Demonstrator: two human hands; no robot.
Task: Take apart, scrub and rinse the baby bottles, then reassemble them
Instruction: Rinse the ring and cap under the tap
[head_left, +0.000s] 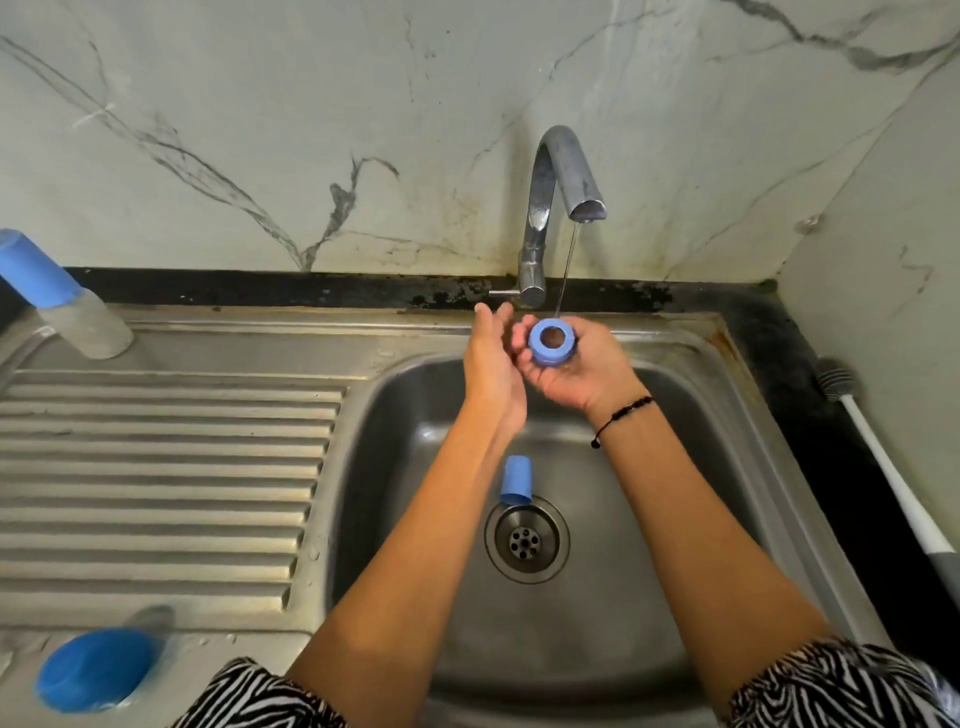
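Observation:
My right hand (576, 371) holds a blue bottle collar ring (551, 343) over the sink basin, under a thin stream from the faucet (558, 202). My left hand (491, 358) is beside it with fingers straight, its fingertips near the tap lever. A blue bottle cap (516, 480) lies in the basin (649, 493) just above the drain (526, 539). A capped baby bottle (62, 301) stands at the far left of the drainboard. Another blue-capped bottle (98, 667) stands at the near left.
The ribbed steel drainboard (156, 483) fills the left side. A white-handled bottle brush (893, 478) lies on the dark counter at the right. A marble-patterned wall rises behind the sink.

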